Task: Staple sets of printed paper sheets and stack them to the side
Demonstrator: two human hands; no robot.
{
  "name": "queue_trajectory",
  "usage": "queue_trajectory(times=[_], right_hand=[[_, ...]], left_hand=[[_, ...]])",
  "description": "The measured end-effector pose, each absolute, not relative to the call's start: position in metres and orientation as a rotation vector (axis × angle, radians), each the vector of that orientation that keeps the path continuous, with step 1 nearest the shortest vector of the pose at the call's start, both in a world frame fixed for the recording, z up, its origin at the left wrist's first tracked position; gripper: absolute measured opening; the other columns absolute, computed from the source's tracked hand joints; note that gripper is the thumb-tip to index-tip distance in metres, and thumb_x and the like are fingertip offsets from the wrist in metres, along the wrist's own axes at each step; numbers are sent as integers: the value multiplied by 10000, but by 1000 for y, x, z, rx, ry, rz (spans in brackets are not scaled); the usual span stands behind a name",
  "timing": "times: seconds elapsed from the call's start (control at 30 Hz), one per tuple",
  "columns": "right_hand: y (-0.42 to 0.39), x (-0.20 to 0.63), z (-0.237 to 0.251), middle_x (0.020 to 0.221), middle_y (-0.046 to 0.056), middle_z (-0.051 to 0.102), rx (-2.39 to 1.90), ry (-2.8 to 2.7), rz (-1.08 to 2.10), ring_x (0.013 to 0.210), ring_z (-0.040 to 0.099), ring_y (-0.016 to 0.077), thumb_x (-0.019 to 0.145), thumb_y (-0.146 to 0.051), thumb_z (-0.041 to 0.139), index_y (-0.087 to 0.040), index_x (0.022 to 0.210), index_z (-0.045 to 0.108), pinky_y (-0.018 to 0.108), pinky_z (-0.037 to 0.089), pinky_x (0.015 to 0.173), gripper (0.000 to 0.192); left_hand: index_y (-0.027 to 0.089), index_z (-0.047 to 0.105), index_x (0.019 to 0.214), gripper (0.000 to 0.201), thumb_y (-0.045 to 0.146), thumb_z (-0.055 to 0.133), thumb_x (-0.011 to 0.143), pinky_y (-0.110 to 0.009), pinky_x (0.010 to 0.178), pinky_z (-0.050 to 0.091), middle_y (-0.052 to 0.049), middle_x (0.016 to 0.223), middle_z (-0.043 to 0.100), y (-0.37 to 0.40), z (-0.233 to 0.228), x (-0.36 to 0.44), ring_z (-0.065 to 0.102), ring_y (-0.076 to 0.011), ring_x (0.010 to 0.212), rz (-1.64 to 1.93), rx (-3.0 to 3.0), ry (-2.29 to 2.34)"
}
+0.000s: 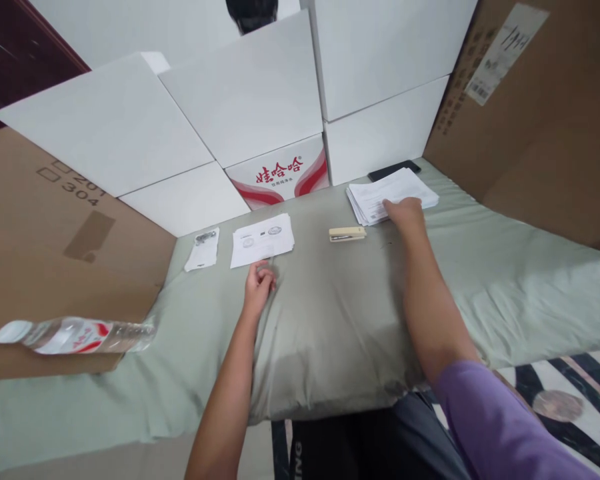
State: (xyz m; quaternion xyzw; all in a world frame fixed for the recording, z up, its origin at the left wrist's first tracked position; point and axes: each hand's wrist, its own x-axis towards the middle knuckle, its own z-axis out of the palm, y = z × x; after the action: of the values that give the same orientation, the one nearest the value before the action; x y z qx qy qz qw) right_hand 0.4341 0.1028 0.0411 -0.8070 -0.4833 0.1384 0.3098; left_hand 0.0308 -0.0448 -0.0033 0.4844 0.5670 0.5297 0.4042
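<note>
My right hand (405,215) rests on the near corner of a stack of white papers (393,193) at the back right of the pale green cloth. Its fingers touch the top sheets; whether they grip one I cannot tell. A beige stapler (347,234) lies just left of that hand. My left hand (259,283) lies on the cloth with fingers loosely curled, holding nothing, just below a stapled set of printed sheets (262,240). A small white slip with a metal clip (203,249) lies further left.
White boxes (250,100) and a red-printed carton (280,175) wall the back. Brown cardboard boxes stand at left (55,233) and right (540,113). A plastic water bottle (75,335) lies at the left. A dark phone (394,170) sits behind the paper stack.
</note>
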Motion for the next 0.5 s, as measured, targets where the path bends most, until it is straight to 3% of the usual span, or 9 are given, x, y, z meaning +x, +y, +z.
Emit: queue_trajectory(times=[0.1,0.23,0.4,0.5], right_hand=[[87,390,69,1148,309,676,-2149,-1353,445,1124,654,391,922,-421,635,-20,1160,684,480,507,936,469],[45,276,82,1044,215,731,-1764,-1817,463,1025,682,308,1038,-423,446,-137,1042,733,397,502,890,405],[-5,183,45,1086,206,755,-1543,-2322,560,985,721,293,1082,-395,310,-131,1159,735,363,505,828,506],[-12,179,30,1078,209,762,-1526,-2413,576,986,732,304,1087,-419,274,-124,1152,752,365,508,825,565]], left_hand=[[217,569,1014,337,287,689,707,-204,461,361,67,610,599,-42,-8,30,485,-91,427,1335,1268,1448],[191,666,912,174,257,644,752,-215,516,376,46,562,562,-43,-12,30,501,-113,489,1302,1431,1548],[211,729,889,139,284,657,795,-252,662,457,-35,807,708,-40,-3,25,619,-175,742,1480,1532,1732],[234,742,957,178,299,667,809,-373,916,508,-80,982,746,-18,9,14,666,-255,987,1349,1792,1830]])
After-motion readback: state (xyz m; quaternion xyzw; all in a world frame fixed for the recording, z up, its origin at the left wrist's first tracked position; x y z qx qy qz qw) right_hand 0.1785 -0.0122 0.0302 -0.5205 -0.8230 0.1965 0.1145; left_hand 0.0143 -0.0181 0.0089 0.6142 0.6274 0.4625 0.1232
